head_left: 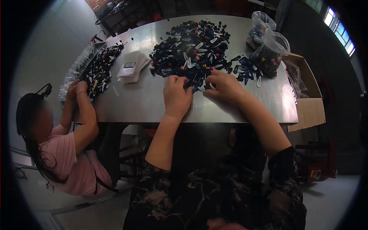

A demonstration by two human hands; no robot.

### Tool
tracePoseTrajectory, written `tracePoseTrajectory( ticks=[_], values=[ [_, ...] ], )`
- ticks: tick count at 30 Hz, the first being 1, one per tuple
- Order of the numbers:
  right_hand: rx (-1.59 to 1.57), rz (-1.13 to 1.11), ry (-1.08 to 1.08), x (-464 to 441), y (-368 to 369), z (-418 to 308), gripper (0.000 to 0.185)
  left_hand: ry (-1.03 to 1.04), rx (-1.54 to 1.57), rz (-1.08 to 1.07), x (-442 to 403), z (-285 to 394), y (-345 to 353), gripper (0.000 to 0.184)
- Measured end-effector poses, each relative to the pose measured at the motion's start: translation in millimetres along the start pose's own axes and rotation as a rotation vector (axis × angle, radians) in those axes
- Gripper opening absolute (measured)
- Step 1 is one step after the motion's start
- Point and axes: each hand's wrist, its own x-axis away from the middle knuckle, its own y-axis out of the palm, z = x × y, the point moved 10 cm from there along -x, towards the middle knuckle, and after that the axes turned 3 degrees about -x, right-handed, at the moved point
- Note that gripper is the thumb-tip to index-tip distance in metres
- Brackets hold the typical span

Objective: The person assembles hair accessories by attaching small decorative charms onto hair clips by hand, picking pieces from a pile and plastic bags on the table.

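Note:
A large heap of small hair clips [191, 48], mostly black and dark blue with some white and coloured ones, covers the middle of the metal table [134, 103]. At the heap's near edge, my left hand [177, 96] is closed, its fingers curled towards the thumb. Facing it from the right, my right hand [224, 86] is closed too, with thumb and index finger drawn together beside the clips. Whatever either hand pinches is too small and dark to make out. A smaller group of snap clips [247, 71] lies to the right of my right hand.
Left of the heap stands a stack of white cards [132, 69] with a small dark object on top. Clear bags with clips [268, 57] stand at the right, by an open cardboard box [306, 84]. A co-worker [73, 153] handles things beside another clip pile [101, 73].

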Motion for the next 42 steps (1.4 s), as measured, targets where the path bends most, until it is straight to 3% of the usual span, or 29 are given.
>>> tracePoseTrajectory(
  ticks=[2,5,9,13,15,19,24,26,29,33,36,39,42],
  values=[
    [0.017,0.046,-0.009,2.0,-0.9,5.1,0.022,-0.026,0.043,-0.184,0.2,-0.6,17.5,0.026],
    [0.086,0.076,0.069,6.6,-10.0,31.6,0.017,-0.043,0.102,-0.259,1.1,-1.9,25.9,0.028],
    [0.135,0.12,0.201,10.4,-32.7,52.3,0.014,0.115,0.13,-0.145,-2.4,9.1,23.9,0.032],
    [0.328,0.437,0.276,16.4,-60.5,63.0,0.014,0.261,-0.153,-0.124,-2.8,32.0,36.7,0.043],
    [0.375,0.445,0.256,17.5,-64.4,61.3,0.014,0.205,-0.24,-0.285,-9.3,39.3,51.3,0.047],
    [0.479,0.439,0.272,18.5,-60.1,64.7,0.014,0.236,-0.268,-0.29,-28.5,65.0,73.9,0.035],
    [0.468,0.486,0.29,20.3,-66.0,70.5,0.017,0.274,-0.14,-0.231,-56.0,76.2,94.2,0.033],
    [0.483,0.471,0.283,17.8,-63.7,67.4,0.018,0.45,-0.156,-0.193,-60.8,88.0,102.4,0.036],
    [0.522,0.412,0.331,17.5,-53.2,85.9,0.017,0.459,-0.185,-0.356,-61.7,88.3,122.8,0.039],
    [0.474,0.3,0.449,23.6,-66.1,96.4,0.02,0.43,-0.187,-0.464,-46.3,86.3,113.0,0.042],
    [0.143,0.462,0.404,30.6,-84.0,122.7,0.024,0.436,-0.227,-0.472,-25.2,74.5,104.3,0.048],
    [-0.017,0.422,0.505,32.2,-89.7,140.5,0.021,0.429,-0.225,-0.486,-12.7,67.1,92.8,0.053],
    [0.105,0.417,0.401,24.1,-81.7,119.5,0.019,0.459,-0.152,-0.342,-17.8,75.9,72.3,0.047]
  ],
)
